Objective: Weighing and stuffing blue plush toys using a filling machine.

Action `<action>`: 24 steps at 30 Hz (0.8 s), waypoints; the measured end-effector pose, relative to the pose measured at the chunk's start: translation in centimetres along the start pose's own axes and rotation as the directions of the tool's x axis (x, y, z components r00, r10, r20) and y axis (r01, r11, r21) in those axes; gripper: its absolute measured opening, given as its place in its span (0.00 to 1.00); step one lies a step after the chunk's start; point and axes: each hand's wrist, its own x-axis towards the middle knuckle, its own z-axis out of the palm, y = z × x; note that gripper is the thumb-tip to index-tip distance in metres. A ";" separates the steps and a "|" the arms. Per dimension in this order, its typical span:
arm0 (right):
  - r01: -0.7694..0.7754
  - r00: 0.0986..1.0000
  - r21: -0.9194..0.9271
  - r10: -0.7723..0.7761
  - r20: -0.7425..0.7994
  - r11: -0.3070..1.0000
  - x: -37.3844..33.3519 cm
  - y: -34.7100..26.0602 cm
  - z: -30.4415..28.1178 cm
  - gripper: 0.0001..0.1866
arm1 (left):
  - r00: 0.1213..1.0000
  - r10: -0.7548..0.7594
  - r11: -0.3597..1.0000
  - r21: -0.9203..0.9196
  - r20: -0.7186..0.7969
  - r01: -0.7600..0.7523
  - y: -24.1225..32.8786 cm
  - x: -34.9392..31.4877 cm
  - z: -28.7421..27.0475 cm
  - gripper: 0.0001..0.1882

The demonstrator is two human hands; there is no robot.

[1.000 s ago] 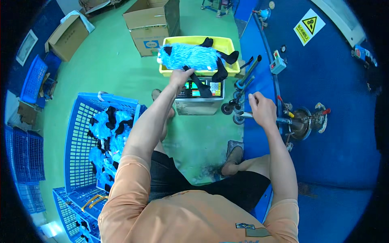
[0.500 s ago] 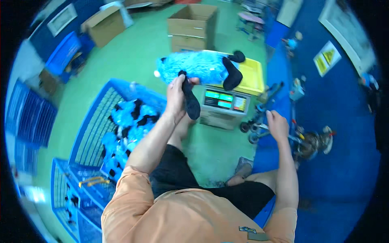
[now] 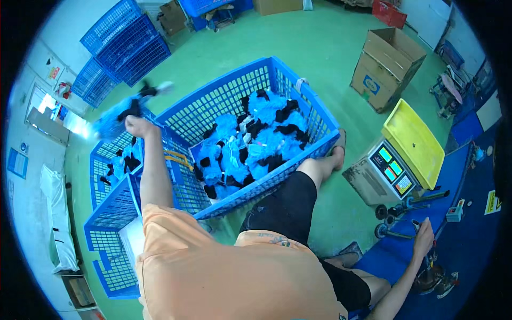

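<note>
Head camera, and the action is all at the upper left! Left hand [image 3: 137, 127] out at full stretch, fingers pinched on a blue plush toy [image 3: 114, 116] with black parts, the toy a streak of blur at the end of the arm. It's held up at the far end of a smaller blue basket [image 3: 97, 160], where more blue-and-black toys [image 3: 125, 162] lie; whether the held one touches the rim is hard to call through that smear.

Over to the right hand [image 3: 424, 240], well apart down at the lower right, just beside a metal tube [image 3: 416, 225] near the wheeled rods. Spread or pressed together, those fingers? I can't tell, and contact with the tube is unclear too.

Centre stage, the big blue basket [image 3: 318, 106] sits tilted across the view beside the person's leg, holding a heap of plush toys [image 3: 269, 144], all shaggy blue with black limbs (quite a tangle, that one!). To its right on the green floor [image 3: 309, 42] stands a boxy scale [image 3: 365, 173], its display panel lit, with a yellow tray [image 3: 413, 146] on top. Beyond the scale, an open cardboard box [image 3: 378, 74]; up at the left, blue crates [image 3: 130, 50] lean in a row.
</note>
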 end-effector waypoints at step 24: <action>0.042 0.999 -0.077 -0.043 -0.017 0.996 -3.1 -1.3 -3.9 0.29 | 0.883 -0.167 0.506 0.807 0.438 -0.305 -43.8 -9.0 14.4 0.28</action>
